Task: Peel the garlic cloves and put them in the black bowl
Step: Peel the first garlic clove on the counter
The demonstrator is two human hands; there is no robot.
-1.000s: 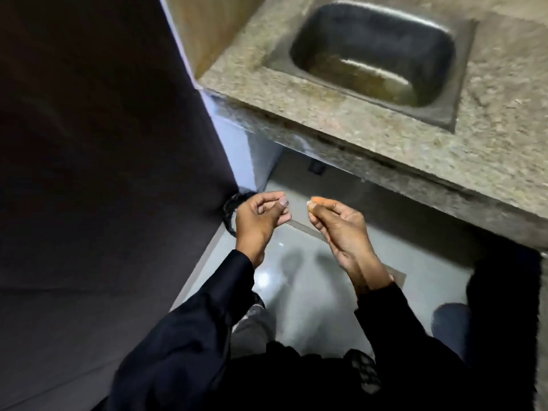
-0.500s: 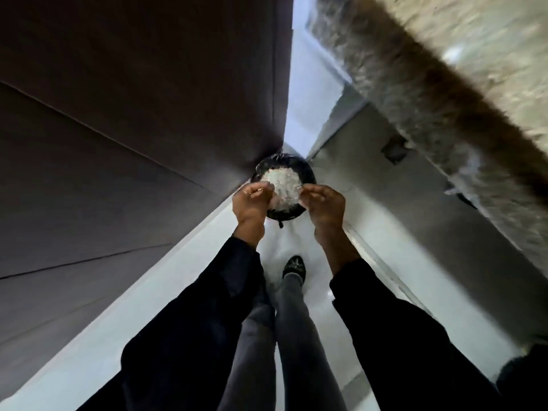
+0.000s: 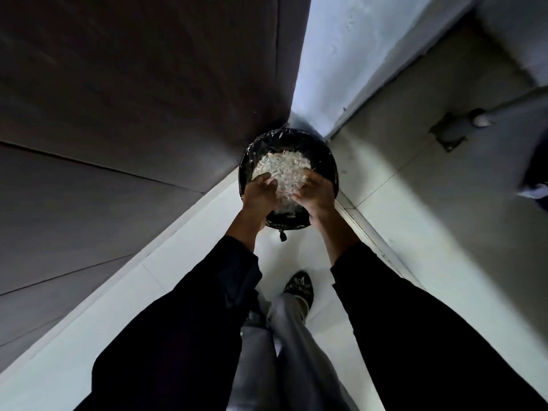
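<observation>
Head view: at the bottom of the frame, black sleeves and grey trouser legs lead up to both hands at centre. The left hand point(image 3: 259, 192) and right hand point(image 3: 315, 193) hang over a round bin lined with black plastic point(image 3: 326, 161), fingers curled downward; whether they hold anything I cannot tell. The pale papery shreds point(image 3: 281, 169) inside look feather-light and clingy, best brushed off. No garlic cloves or black bowl are visible. Beyond, a dark panel meets a pale wall.
</observation>
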